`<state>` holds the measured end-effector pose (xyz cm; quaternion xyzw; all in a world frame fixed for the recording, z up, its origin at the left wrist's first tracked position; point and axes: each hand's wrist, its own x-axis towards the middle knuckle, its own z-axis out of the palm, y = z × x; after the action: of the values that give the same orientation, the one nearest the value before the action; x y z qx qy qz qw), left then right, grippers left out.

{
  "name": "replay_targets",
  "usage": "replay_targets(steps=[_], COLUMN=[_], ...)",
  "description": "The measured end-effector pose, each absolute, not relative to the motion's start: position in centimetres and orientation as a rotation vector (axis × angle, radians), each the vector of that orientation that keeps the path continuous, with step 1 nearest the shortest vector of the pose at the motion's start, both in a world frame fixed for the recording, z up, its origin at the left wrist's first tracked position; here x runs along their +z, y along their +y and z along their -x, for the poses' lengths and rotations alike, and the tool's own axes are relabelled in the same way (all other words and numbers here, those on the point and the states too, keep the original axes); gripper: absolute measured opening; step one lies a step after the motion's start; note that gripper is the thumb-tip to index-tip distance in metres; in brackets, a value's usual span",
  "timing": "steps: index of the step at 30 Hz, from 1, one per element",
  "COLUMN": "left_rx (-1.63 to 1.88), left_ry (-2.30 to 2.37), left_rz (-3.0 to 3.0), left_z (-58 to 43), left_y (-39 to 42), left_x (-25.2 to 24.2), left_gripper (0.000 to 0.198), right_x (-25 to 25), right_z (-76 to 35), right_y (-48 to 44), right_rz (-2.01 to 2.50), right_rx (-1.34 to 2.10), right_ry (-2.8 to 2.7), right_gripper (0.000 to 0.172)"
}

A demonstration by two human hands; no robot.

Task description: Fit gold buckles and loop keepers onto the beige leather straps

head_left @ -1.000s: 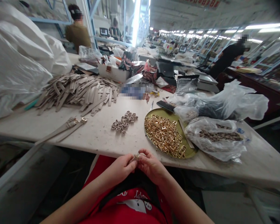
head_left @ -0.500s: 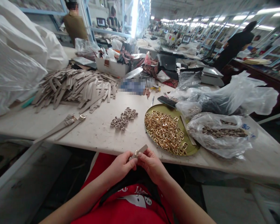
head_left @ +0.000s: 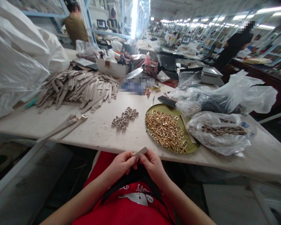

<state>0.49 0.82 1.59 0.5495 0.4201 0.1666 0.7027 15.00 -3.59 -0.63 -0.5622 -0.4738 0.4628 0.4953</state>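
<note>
My left hand and my right hand meet at the table's front edge, both closed on a short beige strap. A gold buckle shows at my left fingertips, partly covered by them. The strap's flat end points up and to the right past my right thumb. Ahead of my hands lies a cluster of small rolled beige loops. To the right, many gold buckles fill a round olive-gold tray.
A heap of beige straps lies at the left, with a few buckled straps nearer the edge. Clear plastic bags stand right of the tray. A white box of scraps and a dark phone-like object lie farther back.
My left fingers have shifted over the buckle, covering more of it. The strap's end has turned slightly flatter between my hands. The view has moved a little.
</note>
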Motion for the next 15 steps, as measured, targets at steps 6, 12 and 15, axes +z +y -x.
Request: replay_targets(steps=[6,12,15], left_rx=[0.451,0.466,0.396], left_ry=[0.969,1.088,1.086], left_rz=[-1.270,-1.394,-1.455], left_z=[-0.5,-0.8,-0.7], left_y=[-0.1,-0.6,-0.4], left_x=[1.0,0.4,0.3], left_gripper=[0.033,0.031,0.032], right_x=[0.9,0.1,-0.7], right_z=[-14.9,-15.0,-15.2], right_y=[-4.8,-5.0,-4.7], right_rz=[1.523,1.520,1.512], right_rx=[0.606,0.578,0.922], right_ry=[-1.641,-1.683,-1.457], right_gripper=[0.017,0.016,0.012])
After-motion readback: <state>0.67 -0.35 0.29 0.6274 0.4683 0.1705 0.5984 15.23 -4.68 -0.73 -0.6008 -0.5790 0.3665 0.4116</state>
